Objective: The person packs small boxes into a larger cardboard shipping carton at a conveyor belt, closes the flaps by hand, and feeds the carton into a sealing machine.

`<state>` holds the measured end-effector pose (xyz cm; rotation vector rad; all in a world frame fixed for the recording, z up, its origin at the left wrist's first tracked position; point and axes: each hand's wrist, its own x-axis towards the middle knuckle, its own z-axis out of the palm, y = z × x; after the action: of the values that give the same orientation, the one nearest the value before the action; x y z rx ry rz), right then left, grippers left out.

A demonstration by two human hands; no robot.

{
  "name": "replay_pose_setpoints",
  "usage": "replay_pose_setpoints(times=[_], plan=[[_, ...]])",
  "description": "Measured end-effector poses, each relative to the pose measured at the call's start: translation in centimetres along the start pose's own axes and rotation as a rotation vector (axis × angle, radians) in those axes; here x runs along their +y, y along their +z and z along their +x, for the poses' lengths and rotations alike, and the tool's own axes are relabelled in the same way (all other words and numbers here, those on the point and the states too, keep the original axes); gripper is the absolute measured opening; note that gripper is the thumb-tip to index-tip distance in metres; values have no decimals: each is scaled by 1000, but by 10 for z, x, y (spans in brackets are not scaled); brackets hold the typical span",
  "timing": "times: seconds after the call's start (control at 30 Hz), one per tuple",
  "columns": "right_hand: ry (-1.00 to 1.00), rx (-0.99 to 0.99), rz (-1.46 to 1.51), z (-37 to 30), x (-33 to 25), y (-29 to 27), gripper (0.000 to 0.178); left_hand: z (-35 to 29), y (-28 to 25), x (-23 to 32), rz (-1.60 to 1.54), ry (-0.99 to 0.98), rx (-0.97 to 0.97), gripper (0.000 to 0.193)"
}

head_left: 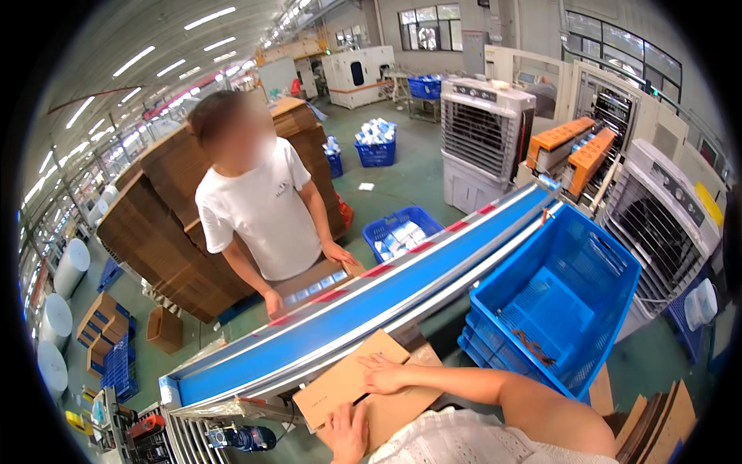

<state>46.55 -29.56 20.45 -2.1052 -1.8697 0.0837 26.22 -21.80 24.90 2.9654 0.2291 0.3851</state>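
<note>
A brown cardboard box (330, 394) lies in front of me, against the near side of the conveyor, its top flaps folded down with a dark gap between them. My right hand (382, 375) lies on the flaps with its fingers spread. Nearer to me, my left hand (347, 430) rests on the box by the gap, its fingers stretched out. Neither hand grips anything. The blue conveyor belt (348, 309) runs just beyond the box.
Across the belt a co-worker in a white shirt (263, 216) handles an open carton (313, 290) of small packs. A blue crate (533, 309) stands at my right. Further back are a blue basket (406, 232) of packs and air coolers (483, 131). Cardboard sheets (657, 421) lean at lower right.
</note>
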Motion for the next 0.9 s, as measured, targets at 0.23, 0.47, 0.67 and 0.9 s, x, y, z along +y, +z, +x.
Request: replay_pose_setpoints(times=[0.23, 0.47, 0.67, 0.9], plan=[[160, 278, 526, 15, 15, -28, 18, -35, 39, -54, -169, -449, 160, 52], [667, 261, 338, -10, 73, 73, 35, -170, 48, -165, -355, -859, 329, 52], [893, -140, 874, -47, -8, 138, 57, -206, -27, -133, -1325, -1224, 302, 66], [539, -96, 1690, -44, 19, 44, 33, -165, -64, -101, -1767, -860, 391, 62]])
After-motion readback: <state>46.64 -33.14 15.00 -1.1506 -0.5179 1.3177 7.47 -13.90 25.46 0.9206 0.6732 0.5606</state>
